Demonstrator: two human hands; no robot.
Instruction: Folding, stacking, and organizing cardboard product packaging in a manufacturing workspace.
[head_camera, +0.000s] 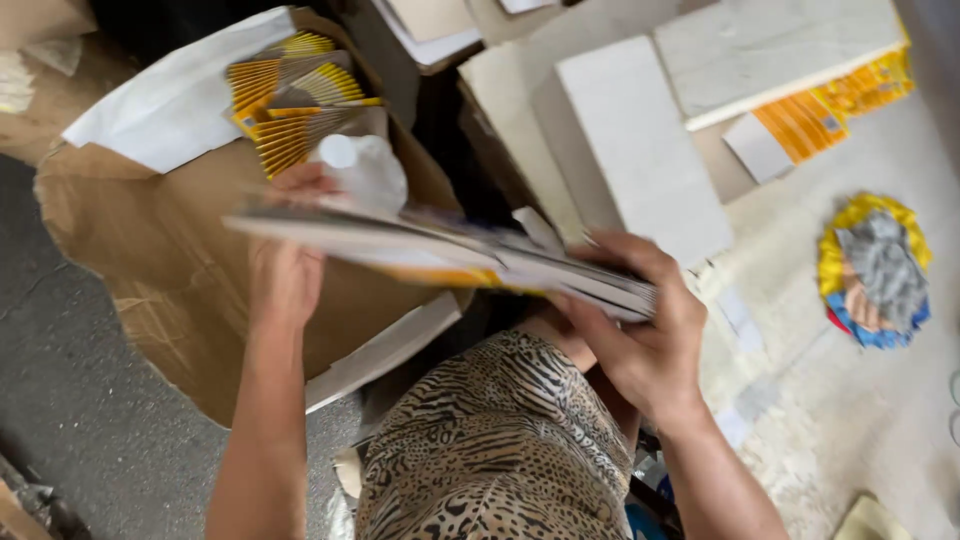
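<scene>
Both hands hold a flat stack of printed sheets (450, 255) edge-on, left hand (285, 275) gripping its far end, right hand (640, 340) closed over the near end, above the open cardboard box (170, 270) already holding yellow striped bundles (290, 100)

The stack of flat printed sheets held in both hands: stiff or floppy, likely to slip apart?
The stack spans left hand to right hand almost straight, so probably fairly stiff together. Edges fan unevenly, so sheets may slide apart.
</scene>
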